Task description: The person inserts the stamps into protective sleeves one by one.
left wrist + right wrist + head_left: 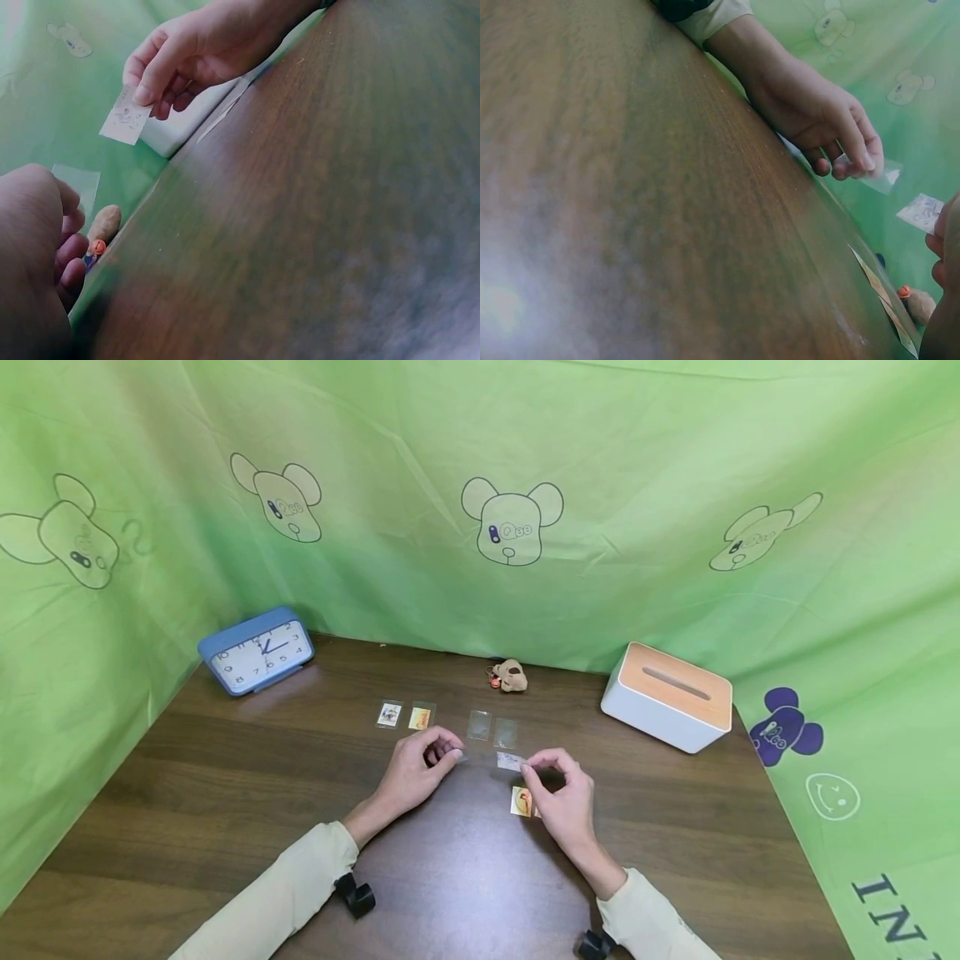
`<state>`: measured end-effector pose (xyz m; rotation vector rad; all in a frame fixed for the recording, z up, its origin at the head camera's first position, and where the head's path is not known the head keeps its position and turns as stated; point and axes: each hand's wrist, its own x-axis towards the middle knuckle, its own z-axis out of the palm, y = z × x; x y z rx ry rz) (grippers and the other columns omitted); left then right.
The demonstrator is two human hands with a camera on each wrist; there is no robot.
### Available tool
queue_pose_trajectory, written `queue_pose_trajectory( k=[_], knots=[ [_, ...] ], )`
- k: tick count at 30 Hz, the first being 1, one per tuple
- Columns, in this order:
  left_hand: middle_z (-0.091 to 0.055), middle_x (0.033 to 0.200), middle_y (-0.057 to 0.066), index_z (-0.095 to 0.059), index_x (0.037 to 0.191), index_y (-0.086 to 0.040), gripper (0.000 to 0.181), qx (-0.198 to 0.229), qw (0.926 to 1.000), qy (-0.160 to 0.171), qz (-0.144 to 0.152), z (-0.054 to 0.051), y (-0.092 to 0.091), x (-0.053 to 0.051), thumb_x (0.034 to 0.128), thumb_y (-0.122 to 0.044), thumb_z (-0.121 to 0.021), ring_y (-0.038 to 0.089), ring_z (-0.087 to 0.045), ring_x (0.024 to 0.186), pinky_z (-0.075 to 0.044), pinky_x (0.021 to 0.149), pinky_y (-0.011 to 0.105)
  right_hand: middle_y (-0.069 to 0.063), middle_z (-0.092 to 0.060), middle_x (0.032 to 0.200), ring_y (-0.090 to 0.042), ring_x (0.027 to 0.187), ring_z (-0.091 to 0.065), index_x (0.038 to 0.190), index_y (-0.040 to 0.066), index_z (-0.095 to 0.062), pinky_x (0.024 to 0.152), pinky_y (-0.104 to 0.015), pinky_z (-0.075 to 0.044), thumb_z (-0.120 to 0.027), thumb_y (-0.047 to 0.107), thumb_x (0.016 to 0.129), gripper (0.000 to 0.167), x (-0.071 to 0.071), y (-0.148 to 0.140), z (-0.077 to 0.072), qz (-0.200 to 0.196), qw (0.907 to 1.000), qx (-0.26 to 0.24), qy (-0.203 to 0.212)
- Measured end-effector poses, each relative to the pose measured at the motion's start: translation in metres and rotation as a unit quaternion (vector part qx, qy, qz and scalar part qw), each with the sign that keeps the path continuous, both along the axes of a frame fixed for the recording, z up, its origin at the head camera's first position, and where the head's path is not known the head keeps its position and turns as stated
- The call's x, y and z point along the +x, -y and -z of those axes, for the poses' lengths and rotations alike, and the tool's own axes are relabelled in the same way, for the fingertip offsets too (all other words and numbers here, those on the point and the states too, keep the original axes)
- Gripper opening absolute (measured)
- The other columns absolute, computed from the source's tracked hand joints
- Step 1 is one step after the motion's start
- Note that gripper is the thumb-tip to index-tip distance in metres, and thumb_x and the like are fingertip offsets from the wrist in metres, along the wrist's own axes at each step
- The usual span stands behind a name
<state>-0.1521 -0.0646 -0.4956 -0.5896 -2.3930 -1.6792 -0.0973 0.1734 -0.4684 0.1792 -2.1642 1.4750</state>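
Between thumb and fingers, my left hand [417, 768] pinches a clear plastic sleeve [883, 178], which shows best in the right wrist view. My right hand [564, 797] pinches a small pale card [126, 118] with faint printing by its edge. The two held things are apart, with a short gap between them. Two more clear sleeves [480, 725] lie flat on the table just beyond the hands. Beneath the right hand lie colourful cards [521, 801], partly hidden by it. Further left, a sleeved card [389, 714] and a sleeved orange card [421, 718] lie side by side.
On the brown wooden table [225, 802], a blue clock [258, 652] stands at the back left. A tissue box [667, 697] with a wooden top sits at the back right. A small beige trinket [512, 676] lies near the green curtain [390, 527].
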Motion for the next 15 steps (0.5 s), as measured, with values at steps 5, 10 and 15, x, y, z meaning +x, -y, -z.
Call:
queue_pose_trajectory(
  k=[5, 10, 15],
  knots=[
    [-0.069, 0.085, -0.004, -0.079, 0.098, -0.009, 0.007, -0.008, 0.9999, 0.014, -0.002, -0.0019, -0.0001, 0.0012, 0.097, -0.006, -0.085, 0.006, -0.06, 0.076, -0.05, 0.069, 0.022, -0.017, -0.077, 0.083, -0.036, 0.085, -0.069, 0.089, -0.004, -0.074, 0.088, -0.038, -0.047, -0.083, -0.021, 0.08, 0.022, 0.0042, 0.0024, -0.0088, -0.013, 0.9997, 0.0, -0.018],
    [-0.069, 0.082, -0.006, -0.08, 0.095, -0.012, 0.009, -0.019, 0.9997, 0.012, 0.006, -0.0016, -0.0001, 0.0023, 0.0964, -0.005, -0.085, 0.005, -0.058, 0.073, -0.05, 0.067, 0.022, -0.018, -0.077, 0.083, -0.015, 0.088, -0.066, 0.087, -0.003, -0.073, 0.083, -0.041, -0.049, -0.082, -0.022, 0.079, 0.022, 0.0052, 0.0029, -0.0082, -0.023, 0.9992, -0.007, -0.033],
    [-0.069, 0.083, -0.008, -0.081, 0.095, -0.013, 0.007, -0.045, 0.9982, 0.02, 0.035, -0.0017, -0.0005, 0.0037, 0.0979, -0.007, -0.085, 0.004, -0.058, 0.073, -0.049, 0.067, 0.022, -0.019, -0.077, 0.083, -0.009, 0.089, -0.064, 0.086, -0.003, -0.073, 0.082, -0.029, -0.048, -0.081, -0.021, 0.079, 0.021, 0.0065, 0.0029, -0.0089, -0.028, 0.9983, -0.01, -0.05]
  ],
)
